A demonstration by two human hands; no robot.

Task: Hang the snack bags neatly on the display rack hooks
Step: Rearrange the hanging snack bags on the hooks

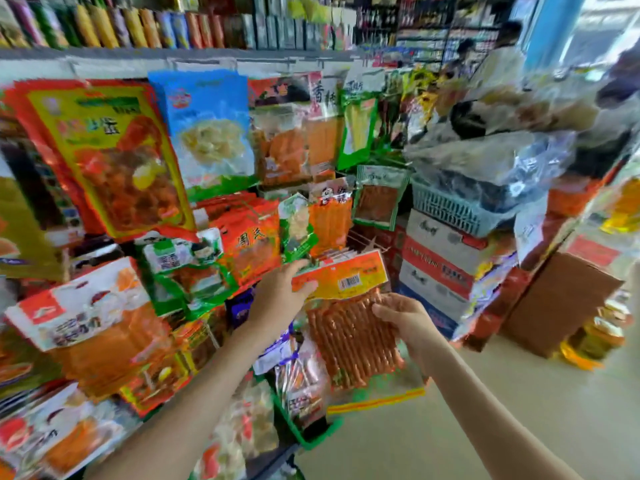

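- Head camera, looking down a shop aisle; motion blur softens most print and fine detail.
- Two bare hands meet just below centre, both on one snack bag (349, 327). It has an orange-red header with a barcode label and a clear body showing reddish-brown strips.
- Several thin bag edges show just behind the header at 12 o'clock of it. How many is too blurred to count.
- Left hand (280, 299) is at 9 o'clock of the bag, fingers curled over the header's upper left corner and pinching it.
- Right hand (405, 317) is at 3 o'clock of the bag, fingers curled round the right edge of the clear body.
- Display rack (363, 239) fills the frame from 8 o'clock round to 12 o'clock, crowded with overlapping hanging bags. One large red-and-yellow bag (104, 157) is at 10 o'clock, with one blue bag (207, 129) just beside it at 11 o'clock.
- One green basket (311, 434) of packets sits at 6 o'clock, its rim just below the held bag.
- One blue-grey plastic crate (446, 209) is at 2 o'clock, resting on a stack of at least three printed cartons (436, 268).
- One plain brown carton (561, 303) stands at 3 o'clock on the floor.
- Pale floor (485, 427) lies open from 4 to 5 o'clock, beyond the right forearm.
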